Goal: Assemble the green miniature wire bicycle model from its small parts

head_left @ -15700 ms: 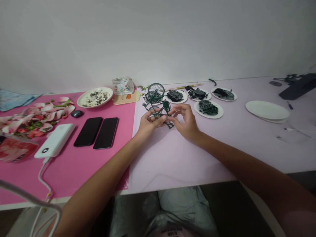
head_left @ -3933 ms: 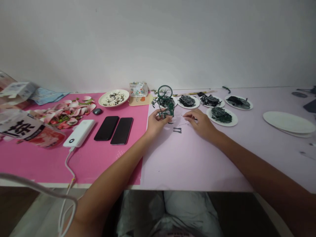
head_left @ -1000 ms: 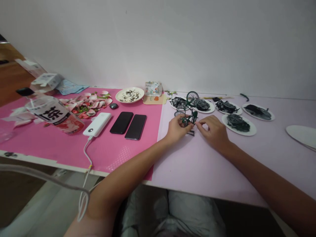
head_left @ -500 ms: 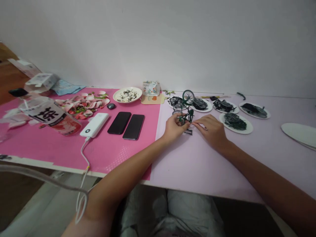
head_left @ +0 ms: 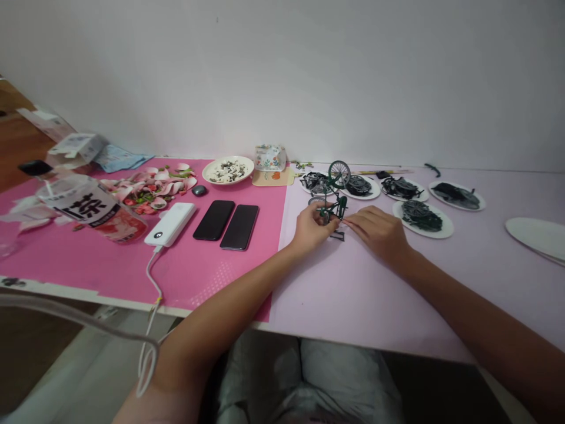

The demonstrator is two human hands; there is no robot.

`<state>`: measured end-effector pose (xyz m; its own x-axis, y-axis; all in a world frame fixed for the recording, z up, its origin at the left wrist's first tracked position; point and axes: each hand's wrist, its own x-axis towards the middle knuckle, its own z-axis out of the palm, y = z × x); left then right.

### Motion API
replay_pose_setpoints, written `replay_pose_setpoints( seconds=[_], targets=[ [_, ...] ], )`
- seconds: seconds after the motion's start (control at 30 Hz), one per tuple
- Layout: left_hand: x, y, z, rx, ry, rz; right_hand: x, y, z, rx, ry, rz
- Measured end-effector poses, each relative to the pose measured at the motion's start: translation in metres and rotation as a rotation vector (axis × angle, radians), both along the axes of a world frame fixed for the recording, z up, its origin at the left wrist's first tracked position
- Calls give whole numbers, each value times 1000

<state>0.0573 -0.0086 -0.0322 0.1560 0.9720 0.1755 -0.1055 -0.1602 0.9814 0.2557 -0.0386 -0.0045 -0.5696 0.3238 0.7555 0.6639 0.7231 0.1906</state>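
A small dark green model bicycle [head_left: 339,207] is held above the lilac part of the table, one wheel pointing up and away from me. My left hand [head_left: 311,228] is closed around its lower left side, thumb and fingers gripping it. From the right, my right hand [head_left: 378,231] is closed in a pinch, its fingertips against the low right side of the model. What lies between those fingertips is too small to make out. Just below the hands, a small dark frame-shaped piece [head_left: 338,236] lies on the table.
Behind and right, white plates [head_left: 446,231] hold dark model parts; more plates [head_left: 536,232] lie far right. Leftward on pink are two phones [head_left: 239,227], a white power bank [head_left: 171,224] with cable, a bottle [head_left: 95,206], pink and green pieces [head_left: 154,184] and a bowl [head_left: 207,170].
Both hands keep their hold at the model bicycle, almost unmoved. The whole view has shifted very slightly.
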Motion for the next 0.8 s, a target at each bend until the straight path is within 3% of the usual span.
replay_pose_setpoints(
  seconds=[0.5,0.8],
  targets=[
    [0,-5,1,93,86,-4,6,6,-9,-144,85,-104],
    [-2,-7,7,81,98,25,-4,1,-9,-71,168,-147]
  ],
)
